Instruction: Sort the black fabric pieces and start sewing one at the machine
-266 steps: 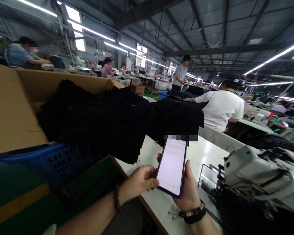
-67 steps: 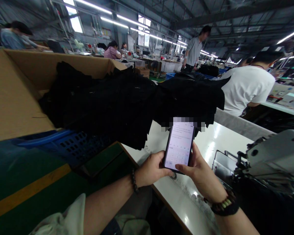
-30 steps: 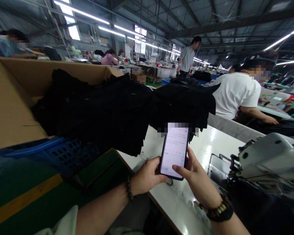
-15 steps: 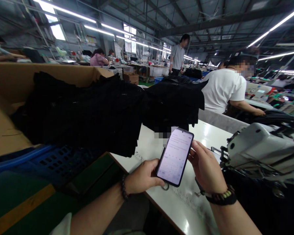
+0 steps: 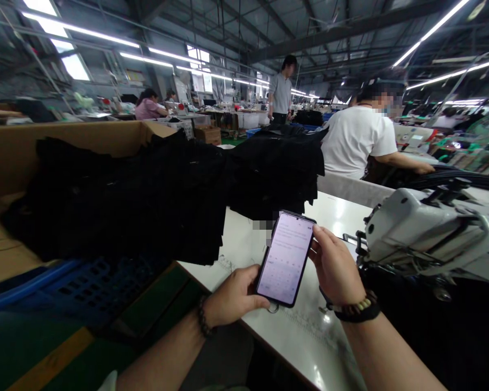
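Note:
A dark-edged smartphone (image 5: 285,259) with a lit, pale screen tilts slightly right above the white table (image 5: 244,239). My left hand (image 5: 236,296) is closed on its lower left edge, thumb along the bottom corner. At the upper right edge, my right hand (image 5: 337,266) grips the phone with thumb and fingers. The text on the screen is too small to read. Beaded bracelets circle both wrists, with a dark band on the right one. Stacks of black fabric (image 5: 269,174) lie on the table beyond the phone.
A sewing machine (image 5: 432,233) stands at the right, with dark cloth below it. On the left are a cardboard box (image 5: 65,130) heaped with black fabric and a blue basket (image 5: 89,288). A person in a white shirt (image 5: 354,141) works beyond the table; others are farther back.
The view has turned slightly, so most background things appear farther left. Both hands still hold the phone, and my right thumb now sits nearer its top right corner.

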### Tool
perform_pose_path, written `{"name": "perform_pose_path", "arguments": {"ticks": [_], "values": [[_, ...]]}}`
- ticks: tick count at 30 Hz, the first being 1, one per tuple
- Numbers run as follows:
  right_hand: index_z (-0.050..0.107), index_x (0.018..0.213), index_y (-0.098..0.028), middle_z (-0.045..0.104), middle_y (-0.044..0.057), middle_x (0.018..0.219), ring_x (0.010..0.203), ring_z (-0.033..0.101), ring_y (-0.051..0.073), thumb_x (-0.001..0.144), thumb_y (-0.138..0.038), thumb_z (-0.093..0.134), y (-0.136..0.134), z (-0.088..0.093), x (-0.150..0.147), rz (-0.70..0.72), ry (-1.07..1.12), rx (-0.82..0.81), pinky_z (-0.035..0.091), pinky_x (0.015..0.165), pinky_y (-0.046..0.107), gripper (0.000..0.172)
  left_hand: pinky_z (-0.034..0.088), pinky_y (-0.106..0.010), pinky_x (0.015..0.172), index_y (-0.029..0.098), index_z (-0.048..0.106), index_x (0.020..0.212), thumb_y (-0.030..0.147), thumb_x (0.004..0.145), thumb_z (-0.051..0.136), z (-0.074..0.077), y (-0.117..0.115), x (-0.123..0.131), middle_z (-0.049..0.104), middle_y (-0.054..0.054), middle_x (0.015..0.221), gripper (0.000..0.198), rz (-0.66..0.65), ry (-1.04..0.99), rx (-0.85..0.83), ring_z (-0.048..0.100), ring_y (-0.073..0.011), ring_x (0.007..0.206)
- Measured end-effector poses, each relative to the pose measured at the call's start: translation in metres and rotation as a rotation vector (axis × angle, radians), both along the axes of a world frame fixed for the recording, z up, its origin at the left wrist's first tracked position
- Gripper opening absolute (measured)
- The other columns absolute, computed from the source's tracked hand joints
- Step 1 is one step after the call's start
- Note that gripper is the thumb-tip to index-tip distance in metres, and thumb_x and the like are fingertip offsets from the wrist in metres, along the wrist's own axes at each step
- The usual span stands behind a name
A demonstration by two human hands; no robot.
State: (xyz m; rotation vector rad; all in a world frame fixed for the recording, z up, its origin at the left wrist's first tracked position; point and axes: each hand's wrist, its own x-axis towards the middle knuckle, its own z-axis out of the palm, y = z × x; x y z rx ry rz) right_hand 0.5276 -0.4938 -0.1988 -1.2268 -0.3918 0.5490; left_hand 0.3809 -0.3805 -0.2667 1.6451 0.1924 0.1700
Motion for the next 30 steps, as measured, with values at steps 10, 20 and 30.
{"name": "perform_pose_path", "arguments": {"ticks": [10, 20, 30], "values": [[0.058, 0.071, -0.019, 0.061, -0.001, 0.074, 0.068, 0.054, 0.013, 0.069, -0.046, 0.062, -0.001, 0.001, 0.0, 0.012, -0.014, -0.017, 0.039, 0.056, 0.021, 0.027, 0.043, -0.03, 0.081, 0.014, 0.054, 0.104, 0.011, 0.061, 0.068, 0.005, -0.001, -0.001, 0.061, -0.006, 0.098, 0.046, -0.003, 0.02, 0.007, 0.056, -0.0227, 0.091], [0.052, 0.066, -0.019, 0.056, -0.003, 0.066, 0.062, 0.05, 0.012, 0.072, -0.044, 0.06, -0.002, 0.0, 0.0, 0.022, -0.039, -0.022, 0.037, 0.056, 0.022, 0.027, 0.042, -0.031, 0.081, 0.014, 0.055, 0.102, 0.01, 0.06, 0.066, 0.008, -0.001, -0.001, 0.061, -0.005, 0.096, 0.043, -0.01, 0.021, -0.012, 0.055, -0.0223, 0.091], [0.053, 0.066, -0.02, 0.048, -0.005, 0.059, 0.055, 0.043, 0.01, 0.071, -0.045, 0.062, -0.001, -0.003, -0.001, 0.043, -0.066, -0.036, 0.035, 0.052, 0.022, 0.027, 0.043, -0.029, 0.079, 0.013, 0.055, 0.105, 0.004, 0.058, 0.061, 0.014, -0.006, -0.001, 0.062, -0.004, 0.098, 0.048, -0.008, 0.012, -0.083, 0.055, -0.0219, 0.092]]}}
